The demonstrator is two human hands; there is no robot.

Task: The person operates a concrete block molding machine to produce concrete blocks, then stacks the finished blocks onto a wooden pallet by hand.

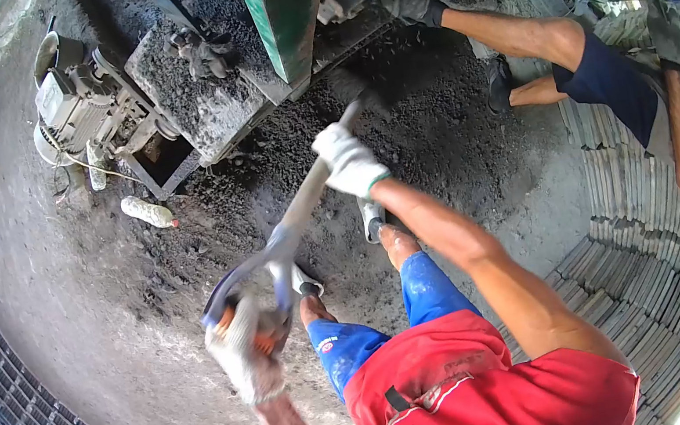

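Observation:
A shovel (303,201) runs slantwise between my two gloved hands. My left hand (245,343), in a whitish glove, is closed round the orange grip inside its blue handle and is slightly blurred. Further down the shaft, near the blade, my right hand (347,161) wraps round it in a white glove with a green cuff. The blade (352,90) is smeared by motion over dark, loose material (435,135) on the floor, below a green metal part (285,7).
A motor (74,103) and a machine bed (198,101) stand at the upper left, with a whitish bottle (148,211) on the floor. At the right a co-worker's leg (526,40) reaches toward the machine. Stacked slats (637,290) line the lower right, and racks (42,411) the left.

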